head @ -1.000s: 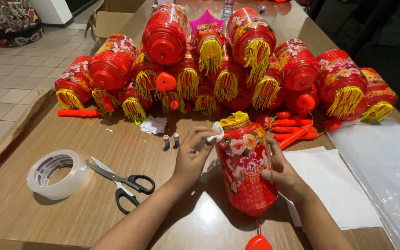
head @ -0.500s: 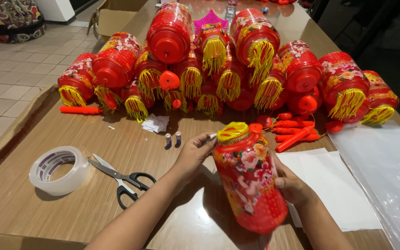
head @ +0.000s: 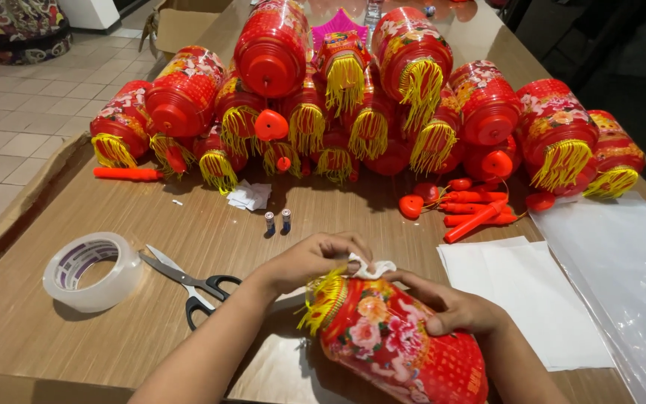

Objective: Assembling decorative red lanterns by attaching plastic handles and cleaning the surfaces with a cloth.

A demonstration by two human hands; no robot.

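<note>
both hands grip a red floral lantern (head: 394,340) on the counter (head: 188,232); left hand (head: 312,258) pinches white tissue (head: 371,268) w/ right hand (head: 454,307) at its fringed end.

The light is bright and comes from above. It makes a shiny spot on the brown table (head: 114,352). Shadows are soft. Edges look a little bent.

Red lantern (head: 401,348), floral print, yellow fringe at top end. Lying tilted, near table edge. White tissue (head: 371,268) at its fringed end.
</note>
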